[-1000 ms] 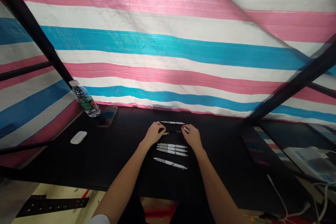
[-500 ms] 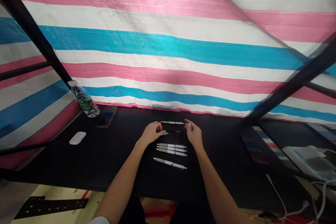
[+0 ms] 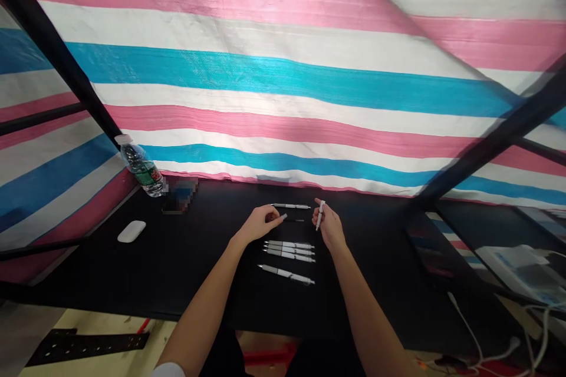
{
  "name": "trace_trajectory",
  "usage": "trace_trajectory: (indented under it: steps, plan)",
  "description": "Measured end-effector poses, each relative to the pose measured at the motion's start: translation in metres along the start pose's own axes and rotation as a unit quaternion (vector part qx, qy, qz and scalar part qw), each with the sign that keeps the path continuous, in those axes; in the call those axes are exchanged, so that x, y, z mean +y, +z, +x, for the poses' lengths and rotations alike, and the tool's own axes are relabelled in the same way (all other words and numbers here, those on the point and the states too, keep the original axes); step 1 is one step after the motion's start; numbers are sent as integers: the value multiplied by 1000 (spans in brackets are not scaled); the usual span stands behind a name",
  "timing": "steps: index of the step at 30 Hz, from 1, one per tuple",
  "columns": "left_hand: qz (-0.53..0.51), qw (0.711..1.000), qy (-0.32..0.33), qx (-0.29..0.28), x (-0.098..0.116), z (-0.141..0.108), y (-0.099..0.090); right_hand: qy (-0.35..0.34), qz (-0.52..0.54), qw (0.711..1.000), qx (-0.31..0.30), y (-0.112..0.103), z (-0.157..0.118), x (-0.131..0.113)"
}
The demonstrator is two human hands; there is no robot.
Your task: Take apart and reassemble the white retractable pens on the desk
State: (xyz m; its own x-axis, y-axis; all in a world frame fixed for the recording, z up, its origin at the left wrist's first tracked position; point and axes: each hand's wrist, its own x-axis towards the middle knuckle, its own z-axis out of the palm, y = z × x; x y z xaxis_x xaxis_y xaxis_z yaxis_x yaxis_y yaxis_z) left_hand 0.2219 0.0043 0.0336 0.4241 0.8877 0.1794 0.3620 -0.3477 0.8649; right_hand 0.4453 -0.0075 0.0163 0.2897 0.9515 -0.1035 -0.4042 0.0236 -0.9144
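Note:
My left hand (image 3: 259,224) is closed, pinching a short grey pen grip section (image 3: 283,217) between thumb and finger. Upright in the fingers of my right hand (image 3: 331,230) is a white pen barrel (image 3: 320,217), its lower end pointing at the table. A thin dark refill (image 3: 296,220) lies between the hands. Just beyond it rests a whole white-and-grey pen (image 3: 292,206). Nearer to me, pens (image 3: 289,250) lie close together in a row, tips to the left. A separate pen (image 3: 286,274) sits slightly slanted below them.
All this is on a black table (image 3: 194,271). At the left are a white case (image 3: 131,231), a water bottle (image 3: 144,171) and a blurred-out object (image 3: 179,195). White cables (image 3: 469,324) hang at the right; striped sheeting (image 3: 283,88) encloses the back.
My right hand has turned, bringing the white barrel upright into view. The grip section in my left hand has tilted and risen a little. The pens on the table have stayed put.

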Motion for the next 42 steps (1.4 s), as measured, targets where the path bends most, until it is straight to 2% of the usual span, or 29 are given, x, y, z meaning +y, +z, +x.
trace_trajectory:
  steps: [2, 5, 7, 9, 14, 20, 23, 31, 42]
  plan:
    - [-152, 987, -41, 18, 3, 2, 2, 10, 3, 1000, -4, -1, 1, 0]
    - [-364, 923, -120, 45, 6, 5, 4, 18, -2, 1000, -4, -2, 2, 1]
    - [-435, 885, -153, 67, 7, 6, 4, 16, -4, 1000, 3, -3, 3, 2]
    - [-463, 868, -161, 76, 7, 7, 4, 4, -10, 1000, 8, -4, 4, 4]
    - [-470, 864, -160, 83, 8, 7, 3, -8, -19, 1000, -8, -5, 4, 4]
    - [-469, 861, -175, 86, 7, 7, 1, 60, 40, 997, -11, -3, 2, 0]
    - [-468, 863, -171, 83, 6, 7, 1, 73, 61, 995, -23, -3, 3, -2]
    - [-454, 873, -164, 76, 4, 6, 3, 27, -7, 999, -39, -2, -5, -4]
    - [-452, 873, -167, 77, 6, 7, 3, 22, -24, 998, -46, 2, -10, -7]
